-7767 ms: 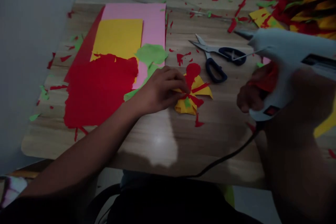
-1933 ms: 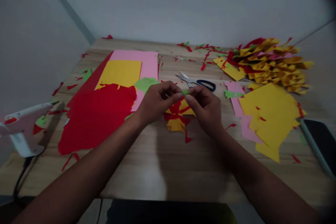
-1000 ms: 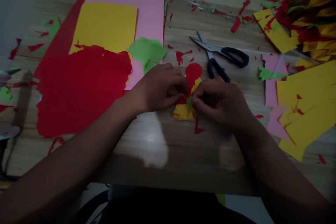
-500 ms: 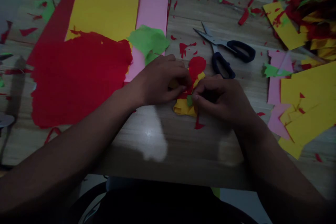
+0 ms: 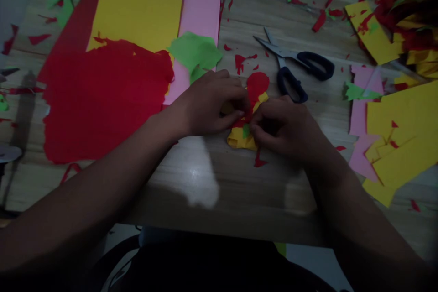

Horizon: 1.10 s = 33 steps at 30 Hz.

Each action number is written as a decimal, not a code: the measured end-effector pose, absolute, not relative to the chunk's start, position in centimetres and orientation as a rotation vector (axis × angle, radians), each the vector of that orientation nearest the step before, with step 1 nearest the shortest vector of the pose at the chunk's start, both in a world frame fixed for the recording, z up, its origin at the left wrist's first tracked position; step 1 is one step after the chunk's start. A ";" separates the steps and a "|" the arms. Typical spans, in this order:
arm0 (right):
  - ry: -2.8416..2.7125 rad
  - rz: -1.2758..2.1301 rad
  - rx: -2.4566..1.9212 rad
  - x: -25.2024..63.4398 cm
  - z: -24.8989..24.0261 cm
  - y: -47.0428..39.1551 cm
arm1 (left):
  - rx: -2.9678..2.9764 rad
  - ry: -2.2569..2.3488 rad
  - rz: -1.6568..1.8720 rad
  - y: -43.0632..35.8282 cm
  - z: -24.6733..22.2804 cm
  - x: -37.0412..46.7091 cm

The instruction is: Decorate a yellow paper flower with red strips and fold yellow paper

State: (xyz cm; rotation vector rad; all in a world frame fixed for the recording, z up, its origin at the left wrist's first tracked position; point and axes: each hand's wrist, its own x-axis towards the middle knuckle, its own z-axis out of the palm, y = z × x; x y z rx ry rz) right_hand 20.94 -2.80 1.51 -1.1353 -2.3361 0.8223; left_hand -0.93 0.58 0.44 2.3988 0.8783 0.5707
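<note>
Between my two hands lies a small paper piece in yellow, red and green, with its yellow part (image 5: 240, 138) low and a rounded red part (image 5: 258, 84) at the top. My left hand (image 5: 219, 102) has its fingers curled at the piece's left side, thumb and fingertips pressed on the red paper. From the right, my right hand (image 5: 282, 125) pinches at the middle of the piece, beside a small green bit (image 5: 246, 131). What exactly its fingertips hold is too small to tell. A thin red strip (image 5: 260, 163) sticks out below the right hand.
Open scissors (image 5: 290, 57) with dark handles lie beyond my right hand. Large red (image 5: 106, 105), yellow (image 5: 137, 11) and pink (image 5: 201, 4) sheets and a green piece (image 5: 196, 52) are at the left. Yellow scraps (image 5: 407, 146) and a scrap heap (image 5: 407, 23) lie right.
The view has shifted very slightly. The fingers of my right hand have moved a little at the green bit; both hands otherwise stay in place.
</note>
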 end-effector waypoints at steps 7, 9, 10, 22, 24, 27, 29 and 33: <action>-2.312 0.879 -1.108 21.0 1.6 -2.7 | 2.377 0.869 0.583 0.4 0.7 -0.9; -2.336 0.866 -1.104 21.1 1.6 -2.7 | 2.399 0.868 0.587 0.4 0.6 -0.9; -2.349 0.850 -1.103 21.1 1.6 -2.6 | 2.409 0.876 0.585 0.3 0.6 -0.9; -2.423 0.809 -1.147 21.0 2.0 -2.7 | 2.458 0.965 0.470 -0.3 0.8 -0.7; -2.427 0.791 -1.142 21.1 2.0 -2.8 | 2.450 0.970 0.472 -0.3 0.7 -0.7; -2.434 0.768 -1.138 21.1 2.1 -2.9 | 2.444 0.977 0.462 -0.3 0.7 -0.7; -2.452 0.769 -1.147 21.1 2.2 -2.9 | 2.444 0.975 0.463 -0.3 0.7 -0.8; -2.466 0.773 -1.144 21.1 2.3 -2.8 | 2.445 0.976 0.468 -0.3 0.6 -0.8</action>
